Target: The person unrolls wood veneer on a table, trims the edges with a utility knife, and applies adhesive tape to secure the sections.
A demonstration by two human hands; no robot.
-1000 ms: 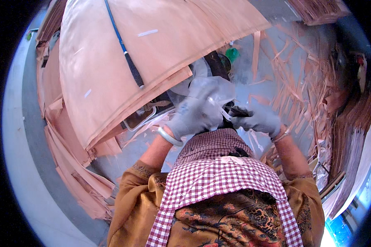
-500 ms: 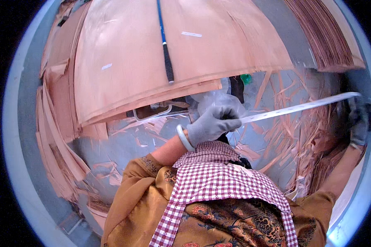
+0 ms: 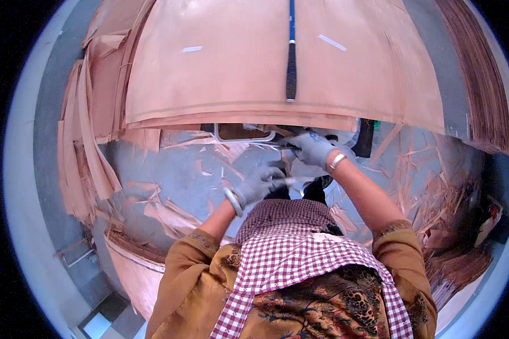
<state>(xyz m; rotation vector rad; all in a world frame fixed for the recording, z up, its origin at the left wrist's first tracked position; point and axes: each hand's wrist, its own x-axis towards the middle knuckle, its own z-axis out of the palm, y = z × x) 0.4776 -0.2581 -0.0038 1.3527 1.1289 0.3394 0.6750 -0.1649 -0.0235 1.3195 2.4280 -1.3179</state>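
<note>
Below the stacked pale veneer sheets [image 3: 209, 79], my left hand [image 3: 257, 183] in a grey glove is closed on a blurred white strip [image 3: 293, 181] over my legs. Higher and to the right, my right hand [image 3: 311, 150], also gloved, is at the sheets' front edge, fingers closed on a thin dark item too small to make out. Beside it, under that edge, is a metal-rimmed tray [image 3: 240, 133]. A blue tool with a dark handle [image 3: 291, 70] lies on the sheets, with short white strips [image 3: 332, 43] either side.
Torn veneer [image 3: 85, 152] hangs at the left, another pile [image 3: 130, 254] below it. A thick edge-on stack [image 3: 475, 85] stands at the upper right, another [image 3: 452, 265] lower right. Veneer scraps [image 3: 407, 181] litter the grey floor [image 3: 198, 181].
My head view has swung rightward. Half a second ago both hands stretched a long white strip out rightward; my right hand has since come back in to the sheets' edge, my left moved lower.
</note>
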